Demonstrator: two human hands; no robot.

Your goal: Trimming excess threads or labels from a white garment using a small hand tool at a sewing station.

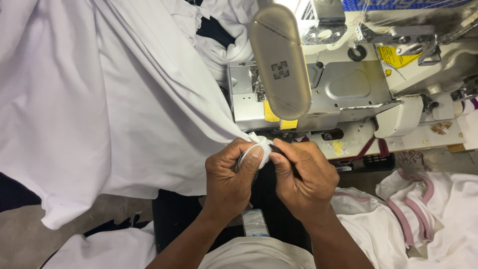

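Note:
A large white cloth (99,99) spreads over the left side and draws to a bunched corner just below the sewing machine (343,84). My left hand (231,174) pinches that white corner between thumb and fingers. My right hand (303,177) meets it from the right, its fingers closed on the same bunched corner and on a small dark piece beside it. Both hands sit close together in front of the machine's needle area, which the hands and the machine's rounded lamp cover (281,60) partly hide.
More white garments lie at the back (224,30) and at the lower right, where one has pink trim (408,214). A dark panel (174,214) lies under my forearms. A small printed label (255,222) rests near my lap.

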